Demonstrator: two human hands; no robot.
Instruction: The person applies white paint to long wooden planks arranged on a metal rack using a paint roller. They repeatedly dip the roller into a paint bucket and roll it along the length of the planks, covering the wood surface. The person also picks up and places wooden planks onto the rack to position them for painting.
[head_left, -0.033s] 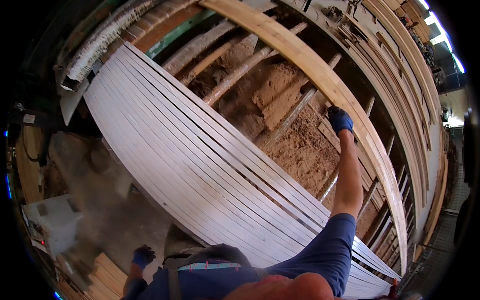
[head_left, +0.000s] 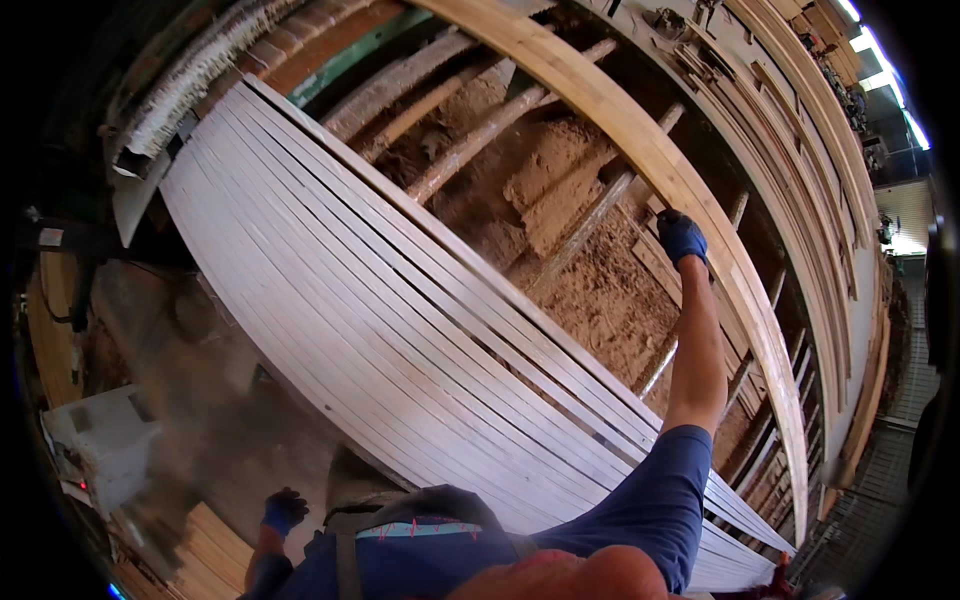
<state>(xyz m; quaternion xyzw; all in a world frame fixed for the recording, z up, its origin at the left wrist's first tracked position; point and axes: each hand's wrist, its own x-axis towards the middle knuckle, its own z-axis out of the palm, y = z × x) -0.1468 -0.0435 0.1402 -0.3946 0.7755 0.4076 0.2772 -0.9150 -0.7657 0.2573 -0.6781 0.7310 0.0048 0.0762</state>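
My right hand [head_left: 683, 238], in a blue and black glove, reaches far forward with the arm stretched out. Its fingers are closed on the near edge of a long, light-brown wooden board [head_left: 640, 140]. The board lies across several rollers [head_left: 590, 228] and looks curved in the fisheye picture. Down by my left side hangs my left hand [head_left: 286, 508], gloved the same way, with its fingers apart and nothing in them. Between my body and the rollers stretches a wide row of narrow whitish planks [head_left: 400, 310], laid side by side with dark gaps between some.
Sawdust [head_left: 600, 310] and wood chips lie heaped under the rollers. Beyond the board are stacked long boards [head_left: 800, 180]. A bark-covered log [head_left: 200, 95] lies at the far left. Shorter planks [head_left: 212, 550] and a pale grey box [head_left: 100, 445] are at lower left.
The whole view has shifted very slightly. My right hand stays on the board, and my left hand still hangs at my side.
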